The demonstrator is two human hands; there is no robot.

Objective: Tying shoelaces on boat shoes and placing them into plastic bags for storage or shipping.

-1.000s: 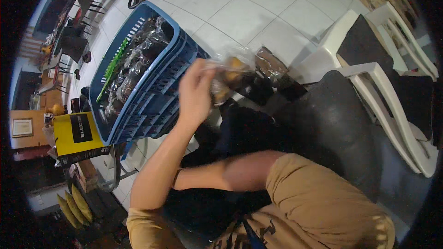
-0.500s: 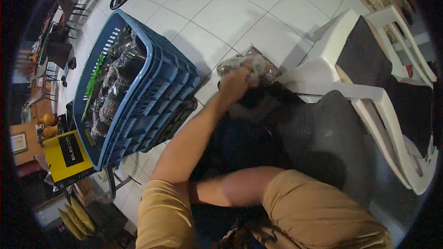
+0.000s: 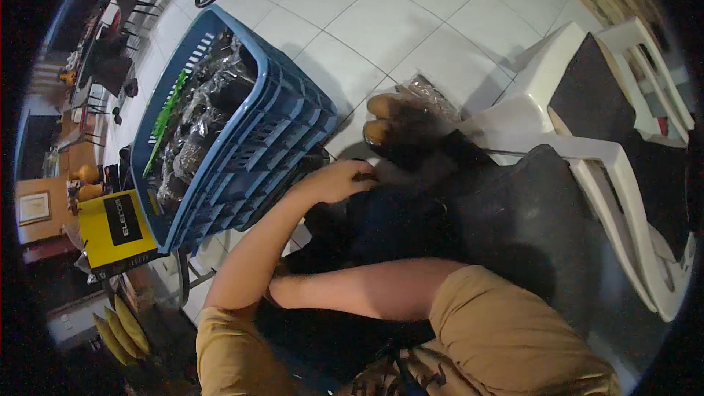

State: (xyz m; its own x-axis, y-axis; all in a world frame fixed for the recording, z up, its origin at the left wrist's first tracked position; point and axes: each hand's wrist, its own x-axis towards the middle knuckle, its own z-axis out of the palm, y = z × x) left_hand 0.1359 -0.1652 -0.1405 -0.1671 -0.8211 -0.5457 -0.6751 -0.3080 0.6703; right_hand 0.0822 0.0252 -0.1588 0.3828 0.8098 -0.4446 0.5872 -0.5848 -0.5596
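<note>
My left hand [image 3: 341,180] hovers over or rests against black cloth [image 3: 396,224], its fingers loosely bent with a dark gap at the tips. I make out nothing held in it. From the right, my right forearm [image 3: 367,290] crosses low and passes behind my left forearm, which hides the right hand. Beyond my left hand lie two tan, rounded, shoe-like ends [image 3: 377,119], smeared dark at the back. Crumpled clear plastic [image 3: 433,97] sits against them on the floor.
At left stands a blue plastic basket [image 3: 257,154] of plastic-wrapped dark items with a green strip inside. A yellow box [image 3: 110,229] is beside it. White plastic chairs [image 3: 532,106] with dark cloth stand at right. White tiles [image 3: 381,22] cover the floor.
My left hand has drawn back toward me from the clear plastic and the tan ends, which now show uncovered. The whole view has shifted slightly.
</note>
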